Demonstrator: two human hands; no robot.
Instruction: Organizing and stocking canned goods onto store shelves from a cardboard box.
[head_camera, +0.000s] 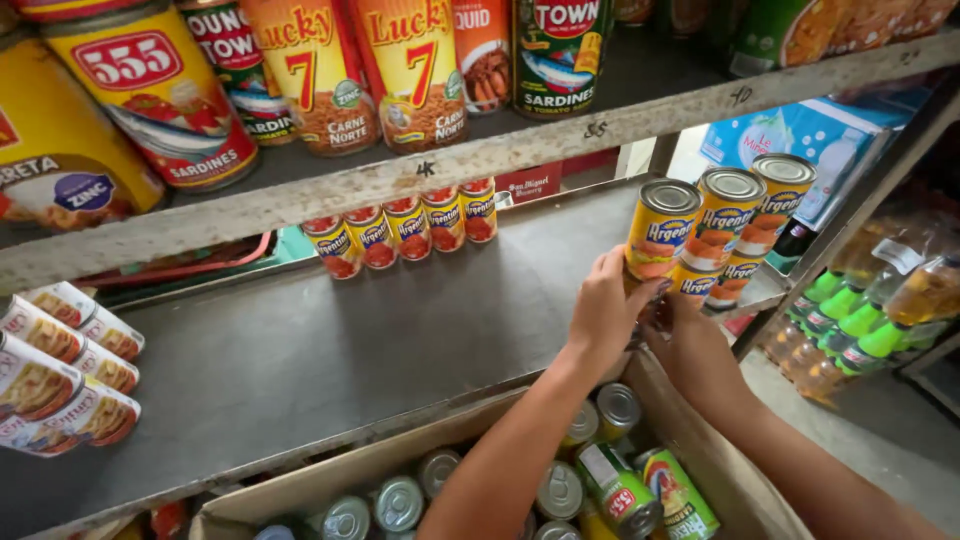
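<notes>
My left hand (607, 305) grips the lower side of a yellow-labelled can (661, 228), which stands on the upper tier of a small stack of yellow cans (745, 215) at the right end of the grey shelf (400, 330). Just below and to the right, my right hand (692, 345) curls around a lower can of that stack, which both hands mostly hide. Both forearms reach up over an open cardboard box (350, 470) that holds several cans (618, 408) with silver lids.
A row of small red-labelled cans (410, 230) stands at the back of the shelf. Flat sachets (60, 375) lie stacked at its left end. Large cans (410, 70) fill the shelf above. Green-capped bottles (850, 325) stand at the lower right.
</notes>
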